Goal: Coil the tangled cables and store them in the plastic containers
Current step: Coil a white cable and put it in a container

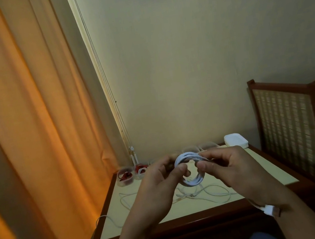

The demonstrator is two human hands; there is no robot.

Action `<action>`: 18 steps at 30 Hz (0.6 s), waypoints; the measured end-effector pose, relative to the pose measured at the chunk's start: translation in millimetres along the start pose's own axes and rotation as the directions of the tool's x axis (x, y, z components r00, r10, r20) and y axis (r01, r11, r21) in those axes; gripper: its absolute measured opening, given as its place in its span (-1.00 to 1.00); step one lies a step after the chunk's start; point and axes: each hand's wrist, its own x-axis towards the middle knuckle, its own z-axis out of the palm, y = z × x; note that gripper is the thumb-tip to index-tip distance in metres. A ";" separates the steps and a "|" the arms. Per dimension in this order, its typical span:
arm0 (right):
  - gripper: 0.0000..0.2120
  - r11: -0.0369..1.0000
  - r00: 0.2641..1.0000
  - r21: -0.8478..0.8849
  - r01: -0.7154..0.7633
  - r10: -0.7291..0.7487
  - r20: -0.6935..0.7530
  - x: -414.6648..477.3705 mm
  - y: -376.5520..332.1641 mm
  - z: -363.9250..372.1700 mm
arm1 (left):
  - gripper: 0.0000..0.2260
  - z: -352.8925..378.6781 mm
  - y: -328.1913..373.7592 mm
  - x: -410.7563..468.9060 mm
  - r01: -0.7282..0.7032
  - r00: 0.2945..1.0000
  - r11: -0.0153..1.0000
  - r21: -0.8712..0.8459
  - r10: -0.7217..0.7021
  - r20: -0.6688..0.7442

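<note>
Now, white cable coil [190, 171], between both hands

1. Coiled cable [192, 180]: white.
2. Loose cables [219, 192] on desk: white.
3. Desk [263, 172]: pale yellow top, dark red-brown rim.
4. Curtain [31, 119]: orange.
5. Chair back [287, 129]: tan woven grid, red-brown frame.
6. Container [125, 178]: clear; contents red.
7. Wall [203, 49]: plain beige.
</note>
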 end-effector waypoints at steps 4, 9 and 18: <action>-0.85 0.999 1.000 0.050 -0.018 0.018 -0.003 -3.1 3.8 1.9 | -0.80 -5.8 -1.5 -4.3 0.082 0.997 0.981 -0.178 -0.079 0.025; -0.85 0.994 0.997 0.078 -0.076 0.075 0.005 -2.7 5.6 0.4 | -0.76 -9.3 -13.2 1.8 0.187 0.979 0.911 -0.368 -0.204 -0.008; -0.80 0.982 0.956 -0.040 -0.183 0.187 0.225 13.5 18.5 -29.6 | -0.76 -20.0 0.2 24.3 0.214 0.940 0.778 -0.590 -0.329 -0.093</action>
